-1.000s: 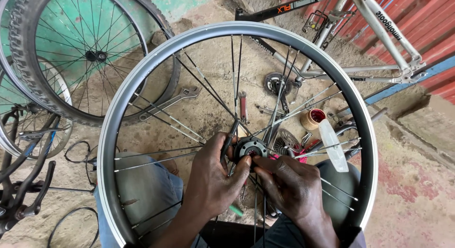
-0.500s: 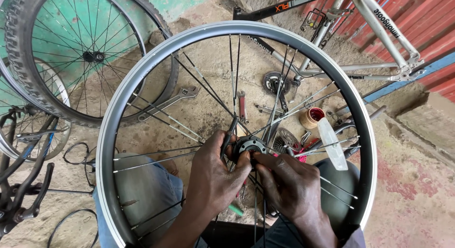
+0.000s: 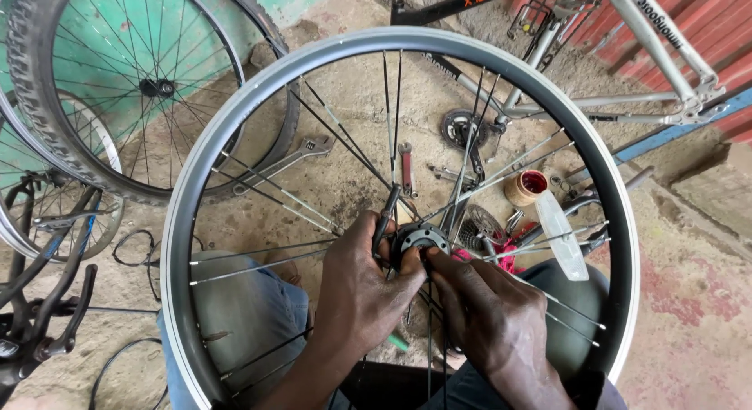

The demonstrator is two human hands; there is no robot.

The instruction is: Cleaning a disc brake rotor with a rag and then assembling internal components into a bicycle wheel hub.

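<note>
Left hand reaching up from lower centre, fingers curled, thumb pressed inward; right hand beside it, knuckles up, fingertips pinched together; forearms angled inward.

Silver rim with a black inner band, dark grey hub, silver spokes; behind, a teal-green wall, red-topped tan pot, red adjustable wrench.

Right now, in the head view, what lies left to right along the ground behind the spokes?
Adjustable wrench → red-handled tool → chainring → small tub with red inside.
</note>
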